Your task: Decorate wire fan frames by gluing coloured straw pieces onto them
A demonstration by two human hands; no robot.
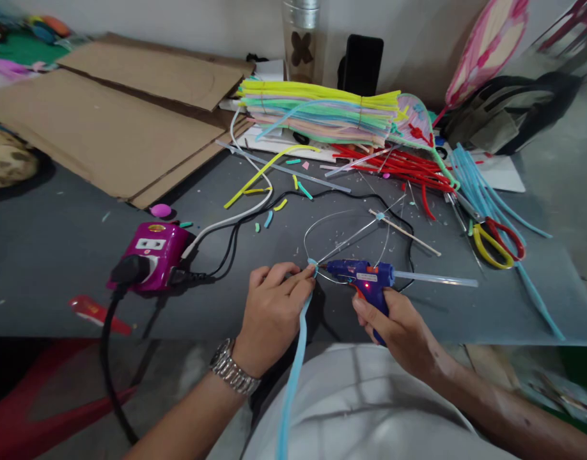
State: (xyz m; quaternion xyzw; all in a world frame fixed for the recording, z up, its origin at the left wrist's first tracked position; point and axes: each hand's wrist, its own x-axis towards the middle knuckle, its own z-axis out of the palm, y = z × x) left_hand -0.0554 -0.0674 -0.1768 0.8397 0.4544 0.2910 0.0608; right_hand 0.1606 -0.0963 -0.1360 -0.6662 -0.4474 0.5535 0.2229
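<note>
My right hand [389, 319] is wrapped round the handle of a blue hot glue gun [355, 271], its red light lit and a clear glue stick [437, 279] poking out of the back. The nozzle meets the wire frame [341, 244] close to my left fingertips. Pinched in my left hand [277, 306] is a light blue pipe cleaner [296, 358], its end at the wire and its length hanging down over the table edge. A thin wooden stick [408, 234] crosses the far end of the frame, where a bit of blue is wrapped.
A magenta power outlet box [152, 255] with cables sits left, near a red cutter [99, 314]. Cardboard sheets [106, 134] lie behind it. Bundled pipe cleaners [322, 112] are at the back, red ones [394, 167] before them. Scissors [497, 243] and blue pipe cleaners [480, 185] lie right.
</note>
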